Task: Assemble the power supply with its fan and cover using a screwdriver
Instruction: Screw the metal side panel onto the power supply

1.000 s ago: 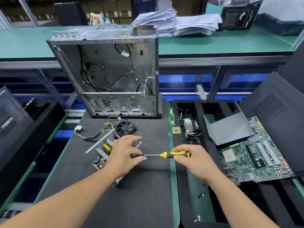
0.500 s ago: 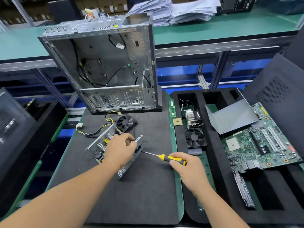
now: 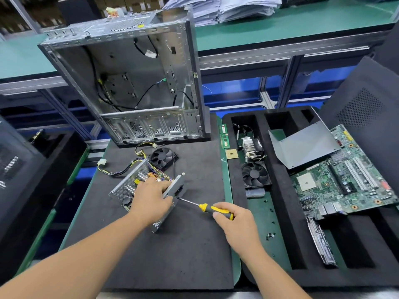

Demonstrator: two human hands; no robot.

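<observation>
The open power supply (image 3: pixel 129 184), a perforated metal box with its circuit board showing, lies on the black foam mat (image 3: pixel 194 244). My left hand (image 3: pixel 151 201) grips its near side panel and holds it steady. My right hand (image 3: pixel 235 219) grips the yellow-and-black screwdriver (image 3: pixel 207 208), whose tip touches the side panel just right of my left fingers. The black fan (image 3: pixel 163 157) lies behind the power supply, joined to it by wires. A bent grey metal cover (image 3: pixel 302 145) rests in the tray on the right.
An empty computer case (image 3: pixel 138 83) stands upright at the mat's far edge. The black foam tray (image 3: pixel 280 244) on the right holds a motherboard (image 3: pixel 345 175), a heatsink, a second fan (image 3: pixel 254 174) and several small loose screws. A black panel (image 3: pixel 367 108) leans at far right.
My left hand moved from the screwdriver shaft onto the power supply's side panel. The screwdriver swung from level to pointing up-left, with its tip now at the panel. The camera tilted down.
</observation>
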